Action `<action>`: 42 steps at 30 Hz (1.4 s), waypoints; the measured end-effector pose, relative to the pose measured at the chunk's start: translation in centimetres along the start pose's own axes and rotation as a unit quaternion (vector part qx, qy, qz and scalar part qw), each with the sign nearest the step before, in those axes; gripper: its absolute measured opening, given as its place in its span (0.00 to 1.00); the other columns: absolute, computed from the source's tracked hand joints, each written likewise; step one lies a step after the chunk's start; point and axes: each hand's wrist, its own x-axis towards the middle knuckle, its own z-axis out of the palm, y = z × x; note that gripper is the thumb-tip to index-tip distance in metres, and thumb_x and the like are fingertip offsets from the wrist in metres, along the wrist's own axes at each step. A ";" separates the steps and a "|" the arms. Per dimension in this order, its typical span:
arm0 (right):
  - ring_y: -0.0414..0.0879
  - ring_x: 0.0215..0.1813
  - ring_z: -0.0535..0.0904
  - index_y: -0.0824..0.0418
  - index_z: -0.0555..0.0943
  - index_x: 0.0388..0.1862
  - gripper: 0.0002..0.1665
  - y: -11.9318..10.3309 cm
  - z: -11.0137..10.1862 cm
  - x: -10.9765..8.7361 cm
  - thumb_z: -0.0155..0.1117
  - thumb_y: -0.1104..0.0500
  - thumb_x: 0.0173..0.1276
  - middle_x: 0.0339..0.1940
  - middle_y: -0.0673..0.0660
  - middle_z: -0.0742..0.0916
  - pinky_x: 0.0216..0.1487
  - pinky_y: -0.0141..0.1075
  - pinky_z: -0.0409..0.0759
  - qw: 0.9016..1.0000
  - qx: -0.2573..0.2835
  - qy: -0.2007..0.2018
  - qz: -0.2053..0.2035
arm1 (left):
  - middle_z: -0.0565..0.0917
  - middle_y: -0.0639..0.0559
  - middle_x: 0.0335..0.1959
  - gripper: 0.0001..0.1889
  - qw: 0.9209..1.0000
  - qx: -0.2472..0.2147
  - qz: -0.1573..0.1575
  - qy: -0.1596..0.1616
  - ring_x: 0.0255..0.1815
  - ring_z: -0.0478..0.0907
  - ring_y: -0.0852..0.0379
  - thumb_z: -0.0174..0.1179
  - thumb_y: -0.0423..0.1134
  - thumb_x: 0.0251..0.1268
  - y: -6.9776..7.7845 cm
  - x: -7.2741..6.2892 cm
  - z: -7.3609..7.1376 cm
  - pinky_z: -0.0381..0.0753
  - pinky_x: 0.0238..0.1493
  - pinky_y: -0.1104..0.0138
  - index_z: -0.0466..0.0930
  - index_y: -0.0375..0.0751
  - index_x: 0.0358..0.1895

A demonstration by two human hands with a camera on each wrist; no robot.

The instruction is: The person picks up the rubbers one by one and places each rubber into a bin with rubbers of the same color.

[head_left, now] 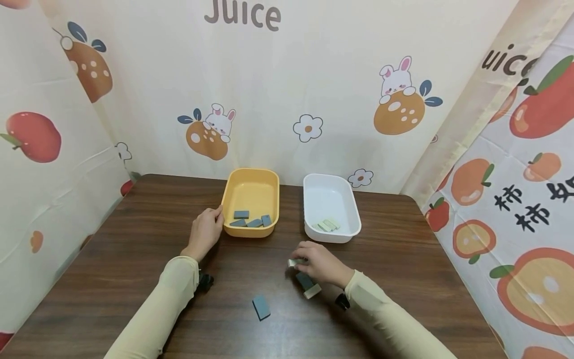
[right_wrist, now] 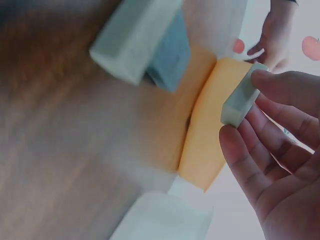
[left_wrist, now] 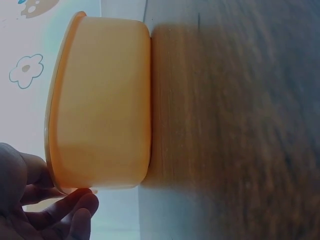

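Observation:
My left hand [head_left: 205, 233] holds the left rim of a yellow plastic tub [head_left: 251, 172], pinching it between thumb and fingers in the left wrist view. Several dark blue-grey rectangular blocks [head_left: 241, 214] lie in that tub. Between the thumb and fingertips of my right hand [head_left: 324, 264] is a pale green rectangular block [right_wrist: 242, 97], raised over the table. Just beneath that hand, another pale green block [head_left: 312, 291] touches or leans on a dark blue-grey block [head_left: 305, 280]. A separate blue-grey block [head_left: 261, 307] lies nearer me, between both arms.
A white plastic tub [head_left: 329, 179] stands right of the yellow one, with several pale green blocks [head_left: 329, 225] at its near end. Both tubs are at the back of the brown wooden table [head_left: 233, 324], before a printed curtain [head_left: 278, 89]. More printed cloth hangs at both sides.

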 end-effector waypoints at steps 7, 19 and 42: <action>0.40 0.36 0.80 0.60 0.85 0.38 0.07 1.2 -1.7 0.3 0.70 0.65 0.60 0.35 0.51 0.85 0.39 0.31 0.80 0.999 0.019 0.020 0.036 | 0.83 0.34 0.48 0.20 1.000 -0.004 -0.002 0.000 0.41 0.80 0.38 0.51 0.35 0.72 0.0 0.0 0.1 0.78 0.44 0.47 0.75 0.32 0.62; 0.44 0.35 0.81 0.62 0.85 0.37 0.07 3.4 -4.5 1.5 0.70 0.66 0.59 0.33 0.53 0.85 0.38 0.36 0.81 0.993 0.007 0.076 0.089 | 0.83 0.33 0.49 0.20 1.000 0.001 -0.007 -0.008 0.42 0.80 0.37 0.50 0.36 0.72 0.2 0.0 0.0 0.77 0.45 0.47 0.75 0.32 0.63; 0.52 0.40 0.82 0.69 0.85 0.43 0.11 10.2 -5.6 2.2 0.65 0.66 0.62 0.37 0.62 0.86 0.43 0.44 0.81 0.970 0.008 0.067 0.234 | 0.83 0.34 0.50 0.20 1.000 -0.003 -0.019 -0.011 0.41 0.80 0.40 0.51 0.37 0.73 0.1 -0.1 0.0 0.79 0.43 0.49 0.74 0.33 0.63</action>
